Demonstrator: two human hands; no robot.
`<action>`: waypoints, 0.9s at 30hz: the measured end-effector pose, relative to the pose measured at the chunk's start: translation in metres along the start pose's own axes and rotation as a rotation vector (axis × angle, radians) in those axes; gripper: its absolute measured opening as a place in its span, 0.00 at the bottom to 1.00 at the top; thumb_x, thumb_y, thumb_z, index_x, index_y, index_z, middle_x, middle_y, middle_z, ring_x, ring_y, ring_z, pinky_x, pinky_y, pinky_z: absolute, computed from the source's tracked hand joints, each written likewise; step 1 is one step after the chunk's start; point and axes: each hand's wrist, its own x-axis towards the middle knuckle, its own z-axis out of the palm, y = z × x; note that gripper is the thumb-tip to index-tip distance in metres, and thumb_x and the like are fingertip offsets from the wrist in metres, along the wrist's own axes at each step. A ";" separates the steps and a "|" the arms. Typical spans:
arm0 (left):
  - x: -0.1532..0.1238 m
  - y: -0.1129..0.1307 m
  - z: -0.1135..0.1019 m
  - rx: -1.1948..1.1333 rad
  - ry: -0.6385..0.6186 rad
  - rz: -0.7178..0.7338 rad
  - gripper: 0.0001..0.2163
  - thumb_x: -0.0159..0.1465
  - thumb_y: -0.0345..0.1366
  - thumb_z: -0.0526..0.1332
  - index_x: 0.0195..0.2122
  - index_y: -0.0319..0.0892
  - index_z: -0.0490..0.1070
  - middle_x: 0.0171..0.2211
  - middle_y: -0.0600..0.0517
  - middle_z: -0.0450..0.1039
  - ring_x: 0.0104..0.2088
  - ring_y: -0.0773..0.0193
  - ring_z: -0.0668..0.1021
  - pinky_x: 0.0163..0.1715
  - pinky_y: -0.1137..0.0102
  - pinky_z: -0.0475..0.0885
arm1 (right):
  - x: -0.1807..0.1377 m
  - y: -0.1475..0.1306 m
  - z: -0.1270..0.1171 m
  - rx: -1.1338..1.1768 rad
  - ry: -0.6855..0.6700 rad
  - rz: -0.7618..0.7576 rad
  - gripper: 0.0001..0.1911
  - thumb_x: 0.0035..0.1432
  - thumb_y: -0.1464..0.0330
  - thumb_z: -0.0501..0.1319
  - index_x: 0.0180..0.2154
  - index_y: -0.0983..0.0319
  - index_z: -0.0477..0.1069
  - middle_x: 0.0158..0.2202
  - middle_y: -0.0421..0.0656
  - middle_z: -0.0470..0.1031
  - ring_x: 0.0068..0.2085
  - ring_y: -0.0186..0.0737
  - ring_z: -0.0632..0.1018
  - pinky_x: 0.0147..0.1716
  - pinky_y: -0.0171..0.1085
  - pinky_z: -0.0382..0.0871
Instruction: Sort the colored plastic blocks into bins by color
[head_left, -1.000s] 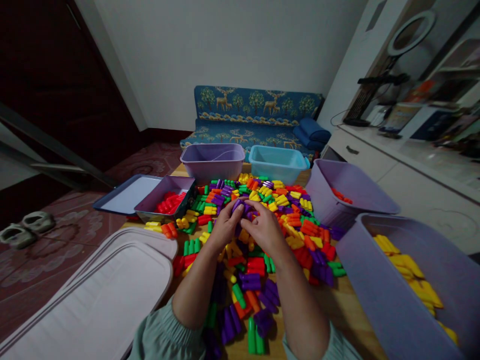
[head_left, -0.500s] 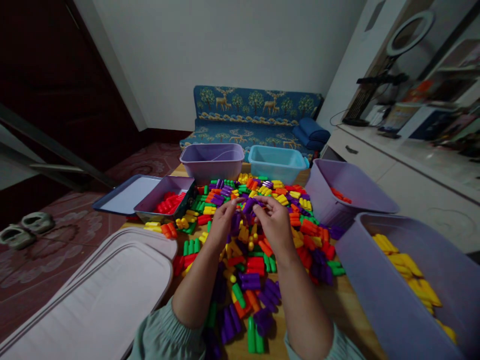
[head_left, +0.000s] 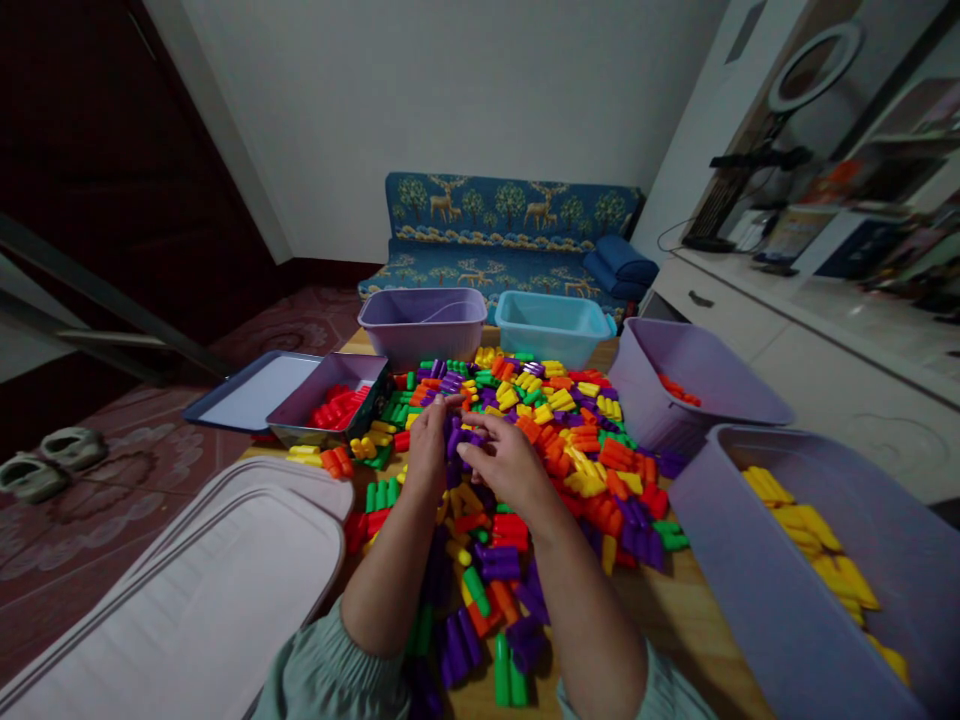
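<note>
A heap of small plastic blocks (head_left: pixel 570 440) in purple, yellow, green, orange and red covers the wooden table. Both hands hover over the middle of the heap. My left hand (head_left: pixel 429 447) is curled around several purple blocks (head_left: pixel 455 437) stacked against its palm. My right hand (head_left: pixel 504 464) is just right of it, fingers bent, thumb and forefinger pinching toward the same purple blocks. More purple blocks (head_left: pixel 501 562) lie under my forearms near the table's front.
Bins ring the heap: a purple tub (head_left: pixel 424 322) and a blue tub (head_left: pixel 553 325) at the back, a purple bin with orange blocks (head_left: pixel 697 392), a large bin with yellow blocks (head_left: pixel 810 560), and a tin with red blocks (head_left: pixel 330 400). Pale lids (head_left: pixel 202 590) lie left.
Both hands moved slightly left and toward me over the heap. The right hand, raised with a purple block half a second ago, has come down against the left hand's purple blocks.
</note>
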 end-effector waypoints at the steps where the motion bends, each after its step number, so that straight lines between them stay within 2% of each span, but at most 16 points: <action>1: 0.000 0.000 0.000 -0.001 -0.012 -0.001 0.24 0.60 0.54 0.57 0.42 0.37 0.78 0.35 0.48 0.78 0.33 0.63 0.77 0.33 0.72 0.70 | 0.000 -0.001 0.000 0.023 -0.012 0.019 0.23 0.49 0.69 0.62 0.50 0.61 0.73 0.33 0.42 0.77 0.24 0.32 0.73 0.24 0.34 0.71; 7: -0.003 0.004 0.003 0.064 -0.102 0.065 0.24 0.63 0.54 0.56 0.43 0.38 0.78 0.45 0.45 0.78 0.47 0.55 0.77 0.47 0.66 0.70 | 0.000 -0.002 0.000 0.121 -0.015 0.127 0.28 0.48 0.67 0.63 0.53 0.62 0.70 0.37 0.44 0.75 0.22 0.32 0.72 0.20 0.35 0.71; 10: -0.008 0.009 0.007 0.112 -0.143 0.075 0.22 0.63 0.53 0.56 0.44 0.39 0.77 0.47 0.46 0.77 0.50 0.54 0.76 0.51 0.64 0.68 | 0.000 -0.001 -0.002 0.123 0.020 0.085 0.26 0.48 0.66 0.63 0.51 0.62 0.71 0.40 0.44 0.76 0.29 0.36 0.76 0.26 0.36 0.74; 12: -0.010 0.012 0.010 0.136 -0.188 0.070 0.22 0.63 0.52 0.57 0.45 0.40 0.77 0.47 0.46 0.77 0.50 0.54 0.75 0.52 0.64 0.68 | 0.001 -0.001 -0.005 0.108 0.050 0.036 0.22 0.48 0.67 0.63 0.48 0.62 0.72 0.40 0.44 0.77 0.35 0.38 0.77 0.34 0.37 0.75; 14: -0.012 0.014 0.012 0.151 -0.241 0.082 0.21 0.63 0.52 0.57 0.45 0.40 0.77 0.47 0.46 0.77 0.51 0.54 0.75 0.52 0.65 0.68 | 0.002 -0.001 -0.009 0.115 0.067 0.017 0.19 0.48 0.67 0.63 0.44 0.61 0.73 0.39 0.42 0.78 0.38 0.38 0.77 0.38 0.37 0.74; 17: -0.013 0.014 0.014 0.166 -0.303 0.084 0.22 0.63 0.53 0.57 0.48 0.41 0.76 0.48 0.46 0.76 0.51 0.54 0.75 0.51 0.65 0.69 | 0.004 0.000 -0.015 0.120 0.115 0.034 0.15 0.47 0.66 0.63 0.39 0.61 0.74 0.36 0.42 0.78 0.36 0.38 0.77 0.34 0.36 0.73; 21: -0.016 0.013 0.018 0.195 -0.358 -0.013 0.25 0.61 0.54 0.59 0.54 0.44 0.72 0.46 0.46 0.76 0.44 0.54 0.77 0.43 0.65 0.72 | 0.008 0.007 -0.023 0.099 0.257 0.060 0.13 0.48 0.61 0.64 0.35 0.62 0.74 0.33 0.42 0.77 0.32 0.39 0.76 0.31 0.36 0.71; 24: -0.020 0.014 0.019 0.165 -0.409 -0.034 0.25 0.58 0.48 0.64 0.55 0.44 0.72 0.49 0.46 0.75 0.47 0.54 0.76 0.46 0.65 0.71 | 0.010 0.014 -0.026 0.089 0.371 0.022 0.15 0.50 0.58 0.64 0.34 0.62 0.74 0.34 0.44 0.77 0.36 0.41 0.77 0.33 0.36 0.71; 27: -0.022 0.013 0.018 0.060 -0.438 -0.094 0.26 0.55 0.39 0.67 0.57 0.44 0.70 0.53 0.45 0.73 0.48 0.55 0.76 0.48 0.65 0.70 | 0.010 0.017 -0.027 0.167 0.361 0.080 0.20 0.50 0.54 0.64 0.37 0.63 0.73 0.32 0.43 0.77 0.29 0.38 0.75 0.26 0.35 0.69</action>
